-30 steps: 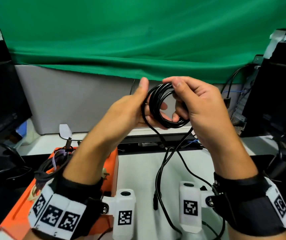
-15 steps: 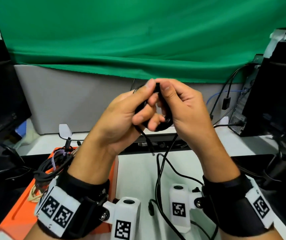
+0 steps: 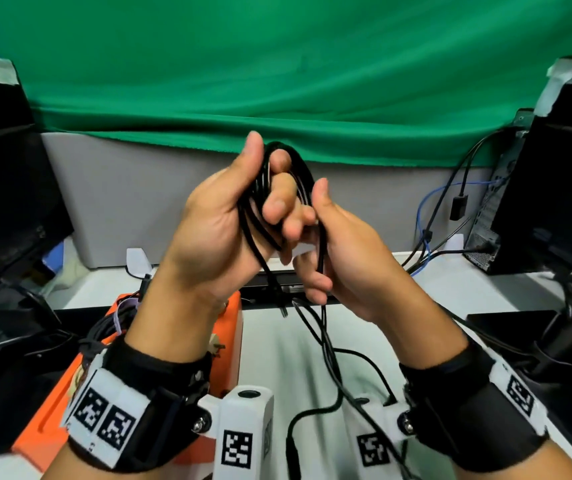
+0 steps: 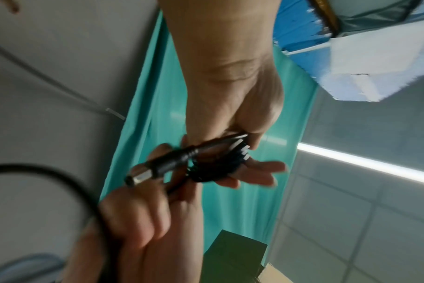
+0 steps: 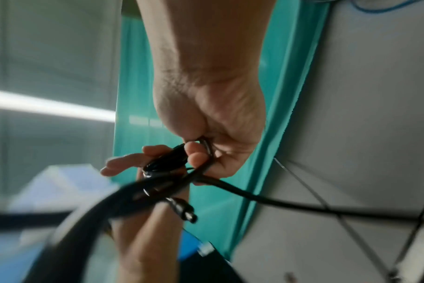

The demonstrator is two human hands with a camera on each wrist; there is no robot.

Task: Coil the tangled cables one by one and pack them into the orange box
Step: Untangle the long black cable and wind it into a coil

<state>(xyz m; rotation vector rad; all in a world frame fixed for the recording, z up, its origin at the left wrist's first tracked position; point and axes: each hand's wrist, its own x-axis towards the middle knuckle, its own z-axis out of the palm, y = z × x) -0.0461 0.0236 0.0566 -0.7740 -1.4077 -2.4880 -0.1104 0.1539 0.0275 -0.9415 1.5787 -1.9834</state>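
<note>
Black loops of one cable [image 3: 279, 188] sit bunched in the left hand [image 3: 220, 220], whose thumb and fingers are curled round the coil. One right hand [image 3: 343, 258] is just beside it, with its fingers curled round the loose tail of the same black cable. That tail hangs down onto the white table [image 3: 277, 344] between the two wrists. One plug [image 4: 157, 166] sticks out from the coil in the left wrist view. One orange box [image 3: 229, 327] sits on the left, under the left arm, with a bundle of coiled cables [image 3: 108, 327] already inside it; I cannot count them
</note>
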